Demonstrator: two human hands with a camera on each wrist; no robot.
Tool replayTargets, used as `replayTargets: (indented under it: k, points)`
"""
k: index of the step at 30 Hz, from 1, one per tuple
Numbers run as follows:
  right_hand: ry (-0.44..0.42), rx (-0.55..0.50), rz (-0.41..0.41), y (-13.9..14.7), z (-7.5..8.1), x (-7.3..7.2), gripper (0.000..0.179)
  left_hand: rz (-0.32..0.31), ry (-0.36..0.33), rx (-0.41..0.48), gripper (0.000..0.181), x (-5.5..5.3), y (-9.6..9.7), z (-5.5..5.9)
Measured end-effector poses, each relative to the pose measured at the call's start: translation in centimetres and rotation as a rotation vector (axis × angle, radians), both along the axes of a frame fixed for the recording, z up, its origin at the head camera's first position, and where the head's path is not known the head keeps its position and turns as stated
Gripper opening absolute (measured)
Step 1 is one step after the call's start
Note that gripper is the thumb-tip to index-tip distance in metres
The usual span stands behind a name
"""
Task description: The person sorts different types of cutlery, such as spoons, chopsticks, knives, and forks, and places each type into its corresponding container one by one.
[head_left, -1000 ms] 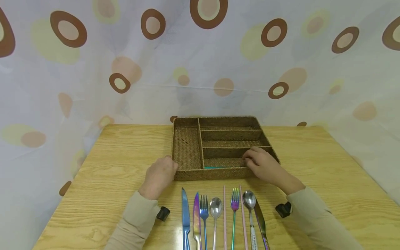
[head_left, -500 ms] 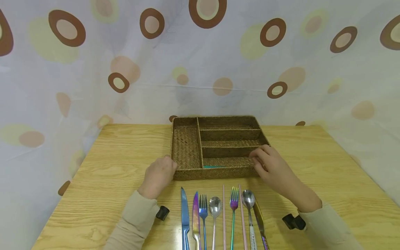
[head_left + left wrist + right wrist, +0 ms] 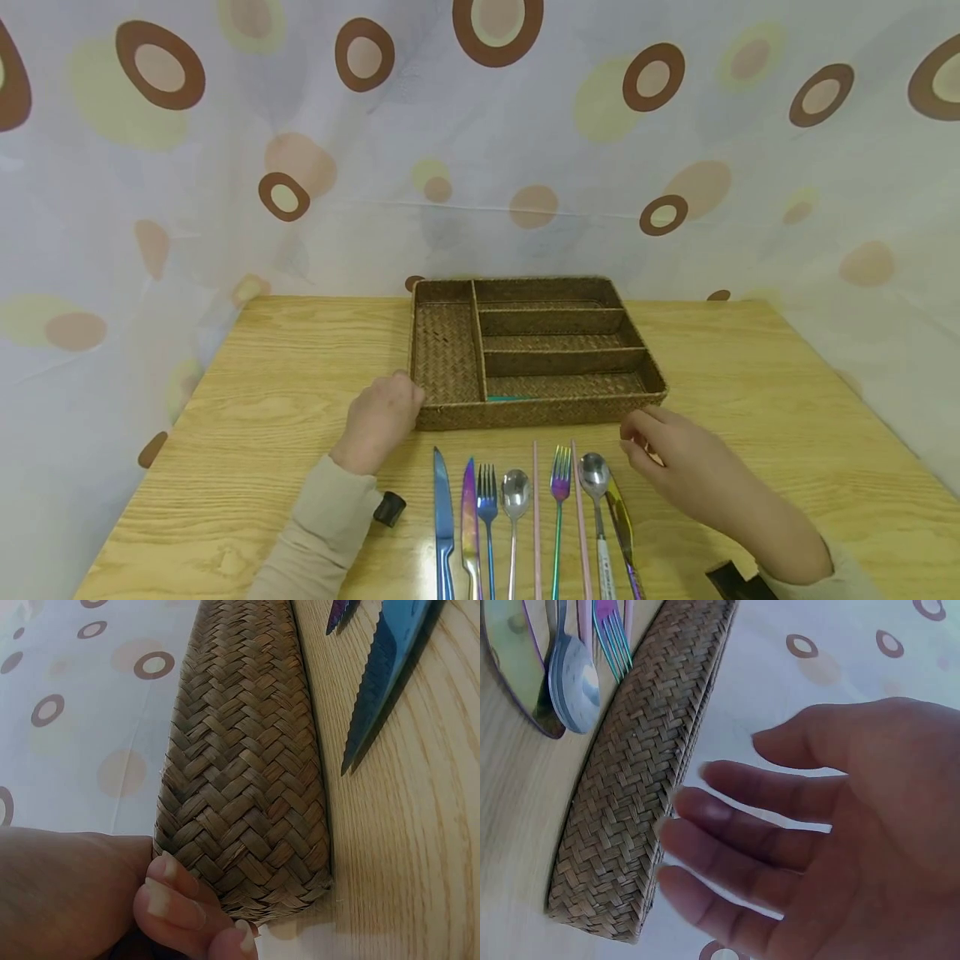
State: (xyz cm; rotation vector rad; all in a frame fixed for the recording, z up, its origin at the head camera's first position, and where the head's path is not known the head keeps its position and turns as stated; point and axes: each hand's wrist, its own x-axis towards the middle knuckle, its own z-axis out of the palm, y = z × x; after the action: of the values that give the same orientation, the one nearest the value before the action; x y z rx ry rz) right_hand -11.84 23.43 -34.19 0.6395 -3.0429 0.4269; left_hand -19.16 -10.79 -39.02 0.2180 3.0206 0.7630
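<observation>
A brown woven cutlery tray [image 3: 540,414] with several compartments lies on the table. My left hand [image 3: 381,417] grips its front left corner, and in the left wrist view curled fingers [image 3: 176,904] meet the end of the woven wall [image 3: 244,765]. Off the tray's front right corner hovers my right hand [image 3: 686,458], holding nothing. Its fingers [image 3: 735,847] are loosely bent and spread in the right wrist view, close to the tray's wall [image 3: 634,772]. A teal strip [image 3: 508,398] shows inside the front compartment; the rest of it is hidden behind the wall.
Before the tray lie a blue knife [image 3: 444,508], a rainbow knife [image 3: 469,517], a blue fork [image 3: 487,500], a spoon [image 3: 515,496], pink chopsticks [image 3: 536,517], a rainbow fork [image 3: 559,487], a second spoon [image 3: 594,477] and a golden-purple knife [image 3: 621,521]. A patterned curtain [image 3: 465,242] hangs behind.
My right hand has come out of the tray's front compartment, over its right end, and moved right and toward me. My left hand stays at the corner.
</observation>
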Motion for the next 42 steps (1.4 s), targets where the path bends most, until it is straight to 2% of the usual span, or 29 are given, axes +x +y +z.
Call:
replayTargets:
  k: [3,9,15,20,28,33,38,42]
  points:
    - [-0.106,0.023,-0.030,0.0,-0.5,1.1,0.008,-0.003,-0.020,-0.002,0.045,0.0,0.0,0.1]
    - [-0.283,0.036,-0.027,0.4,-2.5,3.2,0.030,0.001,-0.036,0.002,0.044,-0.1,0.0,0.1]
    - [-0.373,0.078,-0.043,0.8,-4.0,4.7,0.037,-0.005,-0.015,-0.012,0.038,0.0,0.0,0.1]
    - [-0.457,0.062,-0.069,0.7,-4.6,5.5,0.039,-0.020,-0.007,-0.020,0.038,0.1,0.0,0.1]
    - [-0.530,0.034,-0.101,0.3,-5.3,6.6,0.038,-0.041,0.013,-0.024,0.040,0.2,0.1,0.2]
    - [-0.526,0.031,-0.114,0.2,-5.5,6.7,0.036,-0.049,0.042,-0.042,0.038,0.3,0.0,0.1]
    - [-0.544,0.030,-0.166,0.0,-5.7,6.5,0.032,-0.025,0.018,-0.033,0.037,0.2,0.1,0.1]
    - [-0.525,0.011,-0.165,0.2,-5.9,6.4,0.031,-0.014,-0.001,-0.030,0.036,0.1,0.1,0.2]
